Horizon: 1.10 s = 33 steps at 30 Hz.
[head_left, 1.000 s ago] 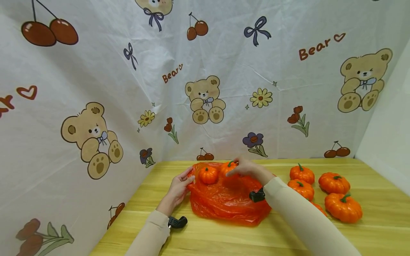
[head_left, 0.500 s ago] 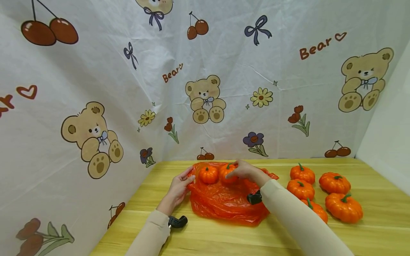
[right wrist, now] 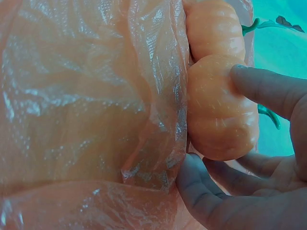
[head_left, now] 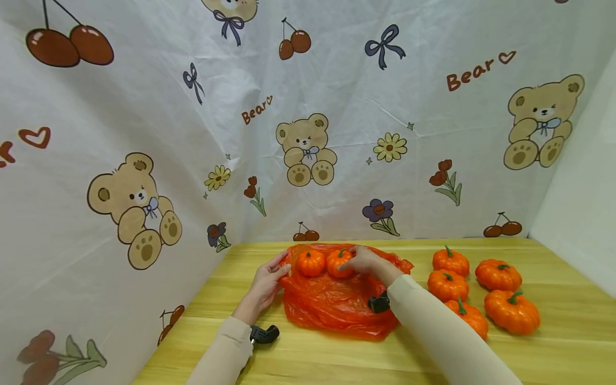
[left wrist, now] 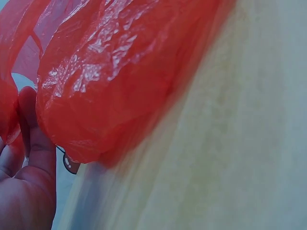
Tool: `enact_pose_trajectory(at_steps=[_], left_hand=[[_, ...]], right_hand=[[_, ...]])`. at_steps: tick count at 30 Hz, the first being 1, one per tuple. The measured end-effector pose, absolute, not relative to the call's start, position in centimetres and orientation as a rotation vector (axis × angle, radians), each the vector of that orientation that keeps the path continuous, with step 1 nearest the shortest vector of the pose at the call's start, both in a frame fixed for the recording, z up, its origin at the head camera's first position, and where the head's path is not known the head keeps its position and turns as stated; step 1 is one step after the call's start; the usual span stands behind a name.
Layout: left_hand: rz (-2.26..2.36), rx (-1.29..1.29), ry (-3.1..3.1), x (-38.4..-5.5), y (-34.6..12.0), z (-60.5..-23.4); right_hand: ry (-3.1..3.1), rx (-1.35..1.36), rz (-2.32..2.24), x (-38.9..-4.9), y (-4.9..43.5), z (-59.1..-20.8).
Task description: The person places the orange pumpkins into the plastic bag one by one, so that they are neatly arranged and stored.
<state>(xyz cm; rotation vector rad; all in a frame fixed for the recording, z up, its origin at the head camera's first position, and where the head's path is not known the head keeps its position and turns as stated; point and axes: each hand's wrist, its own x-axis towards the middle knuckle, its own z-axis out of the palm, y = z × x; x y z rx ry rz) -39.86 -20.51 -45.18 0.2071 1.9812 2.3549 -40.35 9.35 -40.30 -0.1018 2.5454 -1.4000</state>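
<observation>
A thin red plastic bag [head_left: 332, 318] lies spread on the table, its mouth toward the back. My left hand [head_left: 266, 280] pinches the bag's left edge between thumb and fingers; the left wrist view shows the film [left wrist: 110, 86] bulging beside that hand [left wrist: 33, 177]. Inside the mouth sits a small orange pumpkin [head_left: 310, 263] with a green stem. Beside it, to the right, my right hand [head_left: 368, 264] holds a second pumpkin [head_left: 339, 264]. In the right wrist view the thumb presses this pumpkin's [right wrist: 220, 110] side and the other fingers curve around its opposite side.
Several more orange pumpkins stand on the right of the table, among them a front one [head_left: 512, 313] and a back one [head_left: 450, 261]. A white patterned sheet [head_left: 346, 117] hangs behind the wooden table [head_left: 308, 363] and along its left.
My right hand has come down with its pumpkin, which now rests beside the first one in the bag. The left hand keeps its hold on the bag's edge.
</observation>
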Motion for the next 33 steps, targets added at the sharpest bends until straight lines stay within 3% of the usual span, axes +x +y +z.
enact_pose_trajectory(at_steps=[18,33], left_hand=[[2.340,0.176,1.993,-39.8,-20.7,-45.4],[2.343,0.189,1.995,-39.8,-20.4,-45.2]], right_hand=[[2.638,-0.082,-1.368,-41.2,9.0,-40.9],[2.693,-0.198,-1.329,-40.5,10.7,-38.8]])
